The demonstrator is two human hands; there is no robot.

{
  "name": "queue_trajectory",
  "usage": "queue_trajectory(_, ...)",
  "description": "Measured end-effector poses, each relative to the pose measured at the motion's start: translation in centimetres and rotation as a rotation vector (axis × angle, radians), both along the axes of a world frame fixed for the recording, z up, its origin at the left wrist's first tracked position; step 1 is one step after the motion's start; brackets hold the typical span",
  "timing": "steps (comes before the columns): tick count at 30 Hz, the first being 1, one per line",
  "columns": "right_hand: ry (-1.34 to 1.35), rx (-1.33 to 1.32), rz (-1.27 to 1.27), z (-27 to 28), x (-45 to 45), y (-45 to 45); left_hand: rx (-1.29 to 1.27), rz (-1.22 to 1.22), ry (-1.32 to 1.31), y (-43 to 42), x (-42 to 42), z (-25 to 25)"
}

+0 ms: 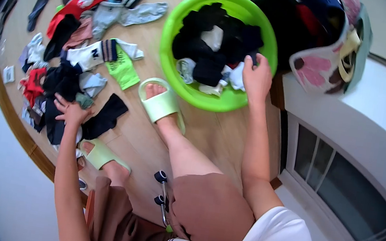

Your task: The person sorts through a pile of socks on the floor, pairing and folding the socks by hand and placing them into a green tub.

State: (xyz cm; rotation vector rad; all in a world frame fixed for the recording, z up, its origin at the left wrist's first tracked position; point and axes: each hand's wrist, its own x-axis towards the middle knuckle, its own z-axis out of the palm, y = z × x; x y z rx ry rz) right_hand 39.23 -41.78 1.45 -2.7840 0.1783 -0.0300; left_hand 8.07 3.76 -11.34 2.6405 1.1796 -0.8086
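Observation:
My left hand [73,110] rests with spread fingers on the pile of dark socks [61,83] on the floor, beside a small grey-green piece [84,101]. Over the right rim of the green basin [167,48] is my right hand [257,78], its thumb and forefinger apart and nothing visible between them. Mostly black socks [205,33] fill the basin, with a few white ones [212,38] among them. Close to my left hand lies a black sock [105,117], and a bright green sock [123,69] is farther up.
More socks lie about the wooden floor, including a red one [78,5] and a grey-blue one [144,14]. A bag with pink flowers [314,71] holds dark clothes at the upper right. My slippered feet stand between pile and basin, near small wheels [162,177].

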Motion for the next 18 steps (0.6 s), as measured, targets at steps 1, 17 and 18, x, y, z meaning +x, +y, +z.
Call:
queue_trajectory(1,-0.102,0.069,0.099,-0.7,0.1,0.4,0.017,0.033,0.102,-0.7,1.0,0.9)
queue_trajectory(17,-0.054,0.6,0.982,-1.5,-6.5,25.3,0.073,0.099,0.159,-0.9,2.0,1.7)
queue_trajectory(18,-0.052,0.604,1.009,-1.8,-6.4,26.5,0.066,0.099,0.176,-1.0,2.1,1.9)
